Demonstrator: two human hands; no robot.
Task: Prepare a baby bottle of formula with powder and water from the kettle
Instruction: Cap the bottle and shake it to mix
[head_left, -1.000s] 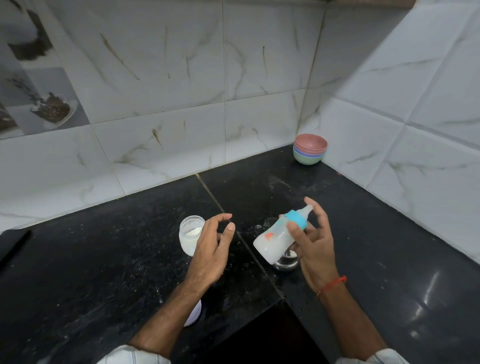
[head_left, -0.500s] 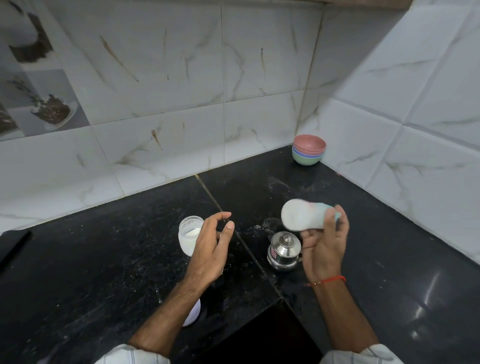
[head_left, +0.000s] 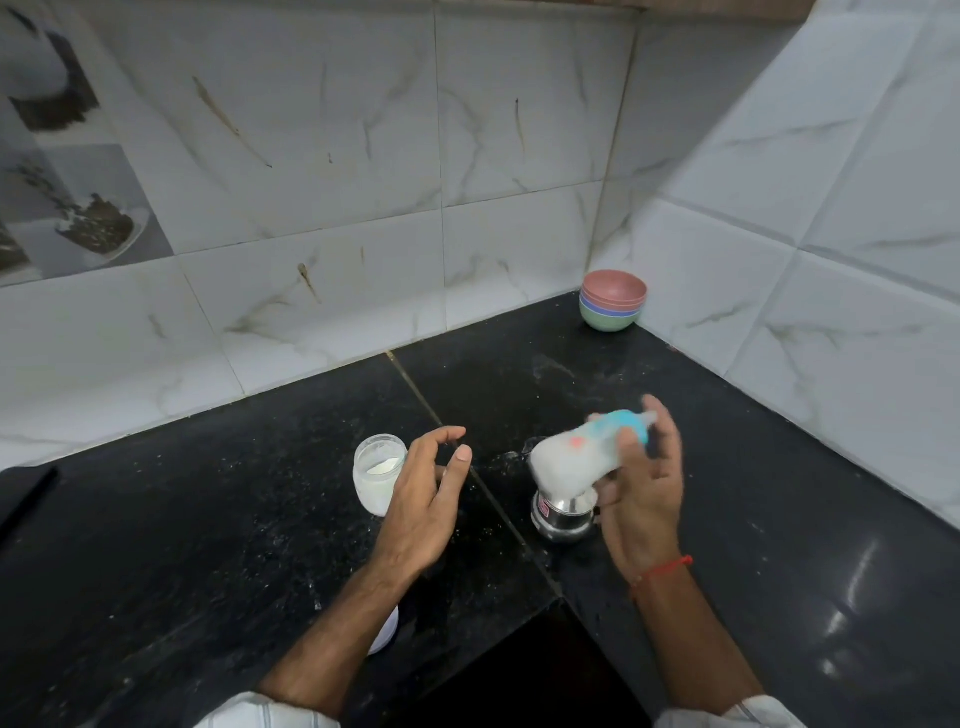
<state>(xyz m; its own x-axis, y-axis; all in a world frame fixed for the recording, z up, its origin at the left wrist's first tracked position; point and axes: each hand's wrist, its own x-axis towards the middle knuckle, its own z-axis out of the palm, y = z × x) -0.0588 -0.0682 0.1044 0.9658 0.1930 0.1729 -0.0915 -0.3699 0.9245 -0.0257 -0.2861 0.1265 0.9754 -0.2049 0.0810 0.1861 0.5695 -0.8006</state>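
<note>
Head view: right hand (head_left: 641, 488) grips bottle (head_left: 571, 460), label blurred.

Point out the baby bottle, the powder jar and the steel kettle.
baby bottle (head_left: 571, 462): head view, on its blurred milky body.
powder jar (head_left: 375, 475): head view, on its glass wall.
steel kettle (head_left: 563, 512): head view, on its shiny lower body.

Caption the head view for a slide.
Right hand holds a milky baby bottle above the steel kettle; left hand empty.
</note>
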